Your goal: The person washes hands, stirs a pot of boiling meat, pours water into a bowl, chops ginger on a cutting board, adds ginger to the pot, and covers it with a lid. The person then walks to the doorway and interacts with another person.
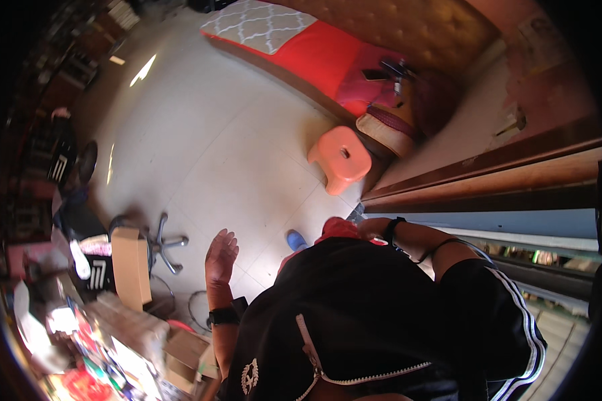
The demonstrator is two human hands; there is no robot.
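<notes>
My left hand (pixel 221 256) is held out over the tiled floor (pixel 220 130), palm up with fingers extended and nothing in it. A dark band (pixel 223 316) circles that wrist. My right hand (pixel 372 228) is low by my waist, beside red cloth (pixel 340 228); most of its fingers are hidden, so its grip is unclear. Another dark band (pixel 393 230) is on the right wrist, and a thin dark cord (pixel 446 241) loops along the forearm. Ahead stands an orange plastic stool (pixel 331 150). Below me shows one blue shoe (pixel 296 239).
A cushioned bench (pixel 306 52) with red and patterned covers runs along the back. A wheeled chair base (pixel 168 243), an upright cardboard piece (pixel 129 270) and a cluttered table (pixel 105 366) stand on the left. A brown door frame (pixel 481 173) is close on my right.
</notes>
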